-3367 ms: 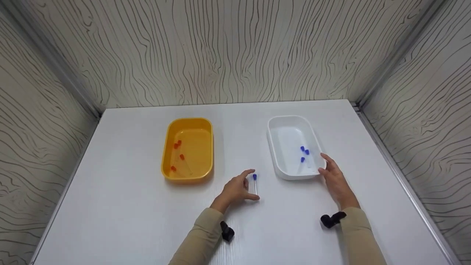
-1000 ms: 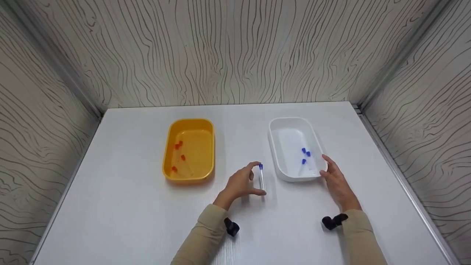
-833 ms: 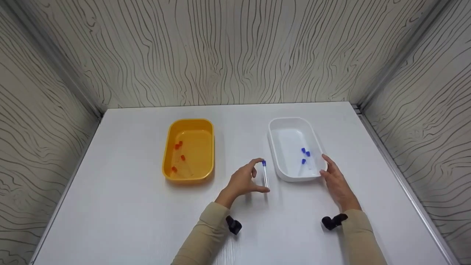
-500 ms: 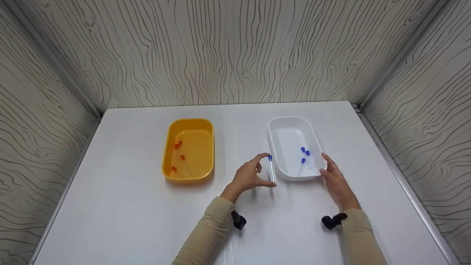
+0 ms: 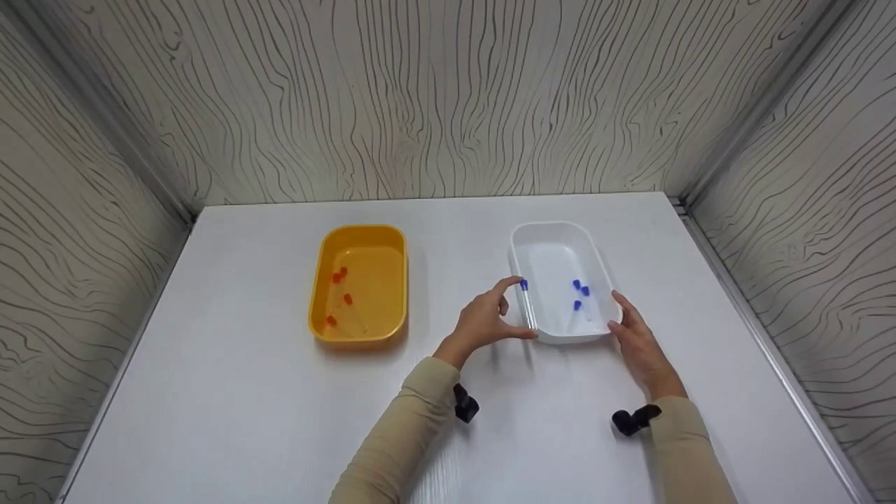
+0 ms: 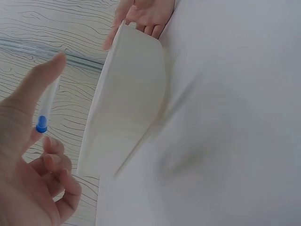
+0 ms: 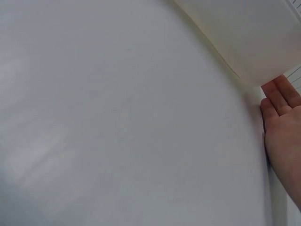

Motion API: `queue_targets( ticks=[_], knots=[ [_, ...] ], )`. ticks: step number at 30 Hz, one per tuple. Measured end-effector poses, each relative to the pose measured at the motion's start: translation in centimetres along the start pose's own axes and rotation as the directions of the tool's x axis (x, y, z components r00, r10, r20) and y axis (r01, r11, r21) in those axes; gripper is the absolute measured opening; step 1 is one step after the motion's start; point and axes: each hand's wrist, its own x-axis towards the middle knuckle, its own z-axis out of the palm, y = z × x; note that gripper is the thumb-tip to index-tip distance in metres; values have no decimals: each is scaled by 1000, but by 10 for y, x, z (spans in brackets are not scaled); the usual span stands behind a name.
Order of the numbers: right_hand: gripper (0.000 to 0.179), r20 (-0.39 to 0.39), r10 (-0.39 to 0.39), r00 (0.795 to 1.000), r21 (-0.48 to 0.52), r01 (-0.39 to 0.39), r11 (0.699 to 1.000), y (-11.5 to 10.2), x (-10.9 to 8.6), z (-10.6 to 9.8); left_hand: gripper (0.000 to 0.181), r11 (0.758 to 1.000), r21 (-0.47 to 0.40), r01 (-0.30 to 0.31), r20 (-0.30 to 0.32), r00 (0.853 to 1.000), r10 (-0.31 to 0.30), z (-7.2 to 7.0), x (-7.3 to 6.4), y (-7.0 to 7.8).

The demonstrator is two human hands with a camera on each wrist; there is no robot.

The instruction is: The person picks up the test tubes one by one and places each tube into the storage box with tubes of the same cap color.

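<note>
Thumb and index finger of my left hand (image 5: 483,318) pinch a clear test tube (image 5: 529,313) by its two ends. Its blue cap is at the index fingertip, and the tube hangs above the left rim of the white tray (image 5: 553,224). The left wrist view shows the tube (image 6: 49,100) beyond the thumb, with the other fingers curled and free. My right hand (image 5: 642,353) holds the tray's near right corner, its fingers against the outer wall in the right wrist view. Inside the tray lie three blue-capped tubes (image 5: 577,306), their clear bodies hard to see.
To the left on the white table (image 5: 231,392) stands a yellow tray (image 5: 358,341) with several red-capped tubes (image 5: 348,299) in it. Panels with a wood-grain pattern (image 5: 427,98) enclose the table at the back and both sides.
My left hand has picked up the blue-capped test tube from the table and carried it right and away from me to the white tray's left rim. The right hand stays at the tray.
</note>
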Motion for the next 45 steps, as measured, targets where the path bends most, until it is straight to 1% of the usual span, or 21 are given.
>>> queue_targets(
  ticks=[4,8,12,18,22,27,31,35,38,41,45],
  knots=[
    [67,9,-15,1000,6,15,1000,1,0,-2,93,1000,1,12,11,1000,-12,2,5,2],
    [66,10,-30,999,29,30,999,1,0,-2,93,999,12,30,32,999,-30,5,13,4],
    [66,-10,-21,1000,22,21,1000,1,1,-1,93,996,5,87,61,994,-87,7,23,5],
    [66,-26,-19,999,18,19,1000,2,0,1,96,981,-27,192,98,977,-189,12,32,4],
    [66,-21,-17,1000,21,17,1000,1,-1,2,96,975,-25,222,100,971,-218,15,34,5],
    [66,-21,-17,1000,28,18,999,2,-1,2,97,970,-17,244,107,965,-240,19,35,5],
    [66,-17,-12,1000,9,12,1000,1,-1,2,97,964,-35,263,122,959,-257,22,35,5],
    [65,-15,-23,1000,22,24,999,1,-1,1,98,969,-42,245,144,961,-237,22,35,3],
    [66,-16,-40,999,52,41,998,2,0,1,100,970,-55,239,161,960,-227,21,35,2],
    [66,-18,-36,999,57,37,998,2,0,1,100,963,-82,255,165,957,-239,21,35,2],
    [65,-19,-34,999,51,35,998,2,0,1,98,961,-98,261,154,958,-244,24,34,-1]
  ],
)
